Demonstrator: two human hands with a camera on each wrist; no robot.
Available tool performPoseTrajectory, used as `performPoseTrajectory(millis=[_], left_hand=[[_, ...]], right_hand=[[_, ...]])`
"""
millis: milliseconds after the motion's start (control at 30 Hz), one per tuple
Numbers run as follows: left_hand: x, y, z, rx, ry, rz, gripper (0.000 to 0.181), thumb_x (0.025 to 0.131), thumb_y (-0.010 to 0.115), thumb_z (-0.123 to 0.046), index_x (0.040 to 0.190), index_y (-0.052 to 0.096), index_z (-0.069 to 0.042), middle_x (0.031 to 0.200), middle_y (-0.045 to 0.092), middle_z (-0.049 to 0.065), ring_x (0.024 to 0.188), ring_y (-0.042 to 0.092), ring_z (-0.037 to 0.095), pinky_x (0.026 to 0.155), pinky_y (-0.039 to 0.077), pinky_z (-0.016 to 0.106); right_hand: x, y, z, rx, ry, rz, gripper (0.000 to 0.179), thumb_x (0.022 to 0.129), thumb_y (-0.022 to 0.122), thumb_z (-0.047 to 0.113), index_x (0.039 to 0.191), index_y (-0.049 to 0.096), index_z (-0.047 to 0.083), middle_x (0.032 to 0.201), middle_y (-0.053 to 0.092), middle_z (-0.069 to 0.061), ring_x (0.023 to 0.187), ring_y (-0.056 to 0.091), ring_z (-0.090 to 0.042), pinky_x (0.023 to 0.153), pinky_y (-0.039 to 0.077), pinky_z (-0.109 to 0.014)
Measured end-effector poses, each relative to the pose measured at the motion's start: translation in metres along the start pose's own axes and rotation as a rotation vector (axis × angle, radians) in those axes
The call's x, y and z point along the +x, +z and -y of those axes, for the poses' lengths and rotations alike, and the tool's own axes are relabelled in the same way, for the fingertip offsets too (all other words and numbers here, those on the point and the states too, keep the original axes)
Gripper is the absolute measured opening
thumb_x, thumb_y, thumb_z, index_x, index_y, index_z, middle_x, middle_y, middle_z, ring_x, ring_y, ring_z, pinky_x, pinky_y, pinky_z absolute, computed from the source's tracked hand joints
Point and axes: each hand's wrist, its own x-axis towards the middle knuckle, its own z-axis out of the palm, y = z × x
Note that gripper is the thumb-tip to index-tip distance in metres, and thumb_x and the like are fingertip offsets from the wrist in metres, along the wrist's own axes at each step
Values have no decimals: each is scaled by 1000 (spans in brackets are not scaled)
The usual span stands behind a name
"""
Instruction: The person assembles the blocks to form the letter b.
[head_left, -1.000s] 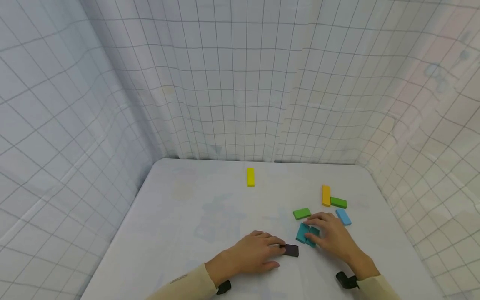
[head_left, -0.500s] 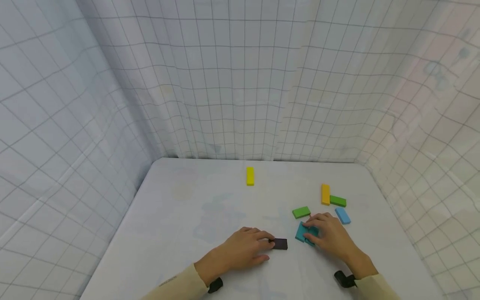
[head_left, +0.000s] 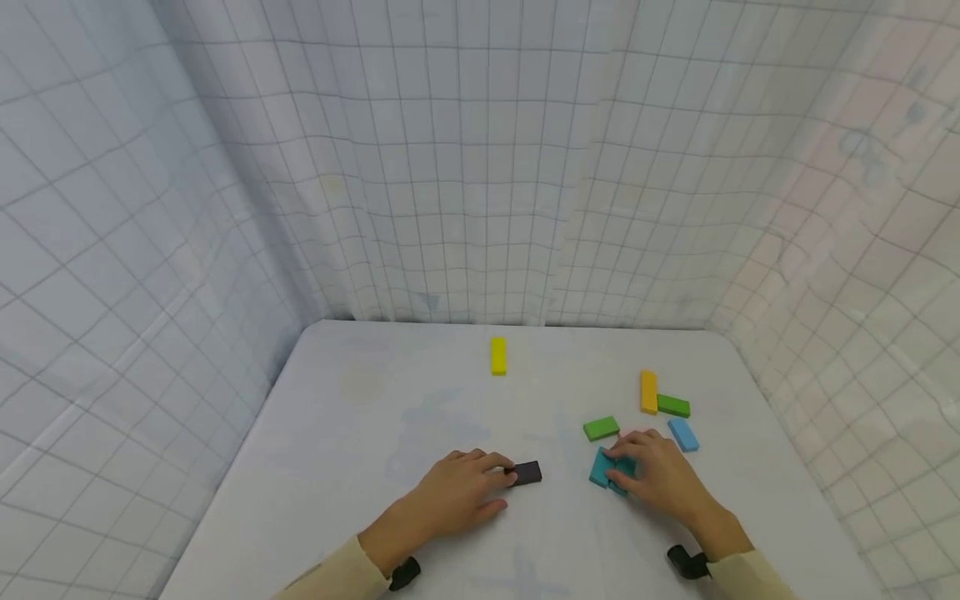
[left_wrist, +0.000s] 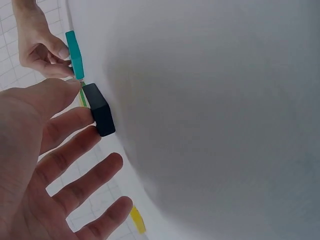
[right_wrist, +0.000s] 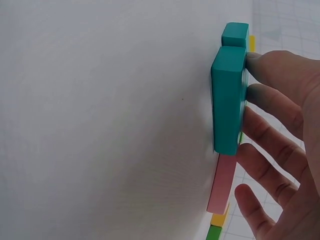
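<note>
My left hand (head_left: 461,493) lies over the table with its fingertips on the left end of a black block (head_left: 528,473). In the left wrist view its index and middle fingertips touch the black block (left_wrist: 100,110) from above, the other fingers extended. Further right, my right hand (head_left: 660,477) rests its fingertips on a teal block (right_wrist: 227,102). A second teal block (head_left: 599,468) sits tight against it on the left. Behind them a pink block (right_wrist: 222,184) shows, mostly hidden by my right hand in the head view.
A green block (head_left: 601,428) lies just beyond the teal pair. Farther right are an orange block (head_left: 648,392), another green block (head_left: 673,406) and a light blue block (head_left: 683,435). A yellow block (head_left: 498,357) stands apart near the back edge. Gridded white curtains (head_left: 480,167) enclose the table.
My left hand has slid the black block leftward over the table, away from the teal blocks, and it has turned a little. My right hand stays at the teal blocks, nearly still.
</note>
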Motion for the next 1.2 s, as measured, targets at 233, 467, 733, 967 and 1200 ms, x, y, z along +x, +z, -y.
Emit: performPoseTrajectory(millis=[233, 467, 733, 967, 1200], left_hand=[[-11, 2, 4, 35, -37, -43, 40, 111, 82, -43, 149, 81, -30, 152, 75, -11, 130, 76, 17, 102, 68, 46], [-21, 2, 6, 84, -84, -53, 43, 108, 86, -44, 148, 82, -29, 146, 76, -9, 125, 75, 16, 97, 68, 42], [-25, 1, 3, 70, -133, -117, 45, 101, 94, -38, 143, 86, -25, 132, 76, -6, 113, 74, 16, 85, 66, 38], [-23, 3, 0, -62, -153, -205, 34, 94, 100, -21, 128, 92, -19, 112, 74, -5, 95, 68, 13, 71, 58, 27], [-17, 7, 2, -202, -142, -277, 24, 92, 100, -12, 113, 95, -20, 100, 79, -7, 88, 69, 11, 73, 59, 24]], right_hand=[[-2, 2, -3, 6, -8, 6, 28, 91, 102, 25, 118, 93, 22, 118, 85, 7, 111, 75, -22, 96, 63, -54], [-2, 3, -4, 5, 4, 35, 28, 94, 101, 30, 119, 93, 25, 120, 84, 11, 112, 74, -19, 97, 63, -51], [-2, 2, -5, 22, 43, 39, 27, 94, 101, 27, 119, 93, 23, 122, 84, 8, 115, 74, -21, 97, 61, -52], [-1, 2, -4, 22, 46, 38, 26, 94, 101, 28, 119, 93, 24, 123, 84, 7, 116, 74, -22, 98, 62, -52], [0, 0, -4, 26, 54, 48, 27, 93, 101, 29, 119, 92, 26, 122, 84, 9, 116, 76, -22, 101, 63, -56]])
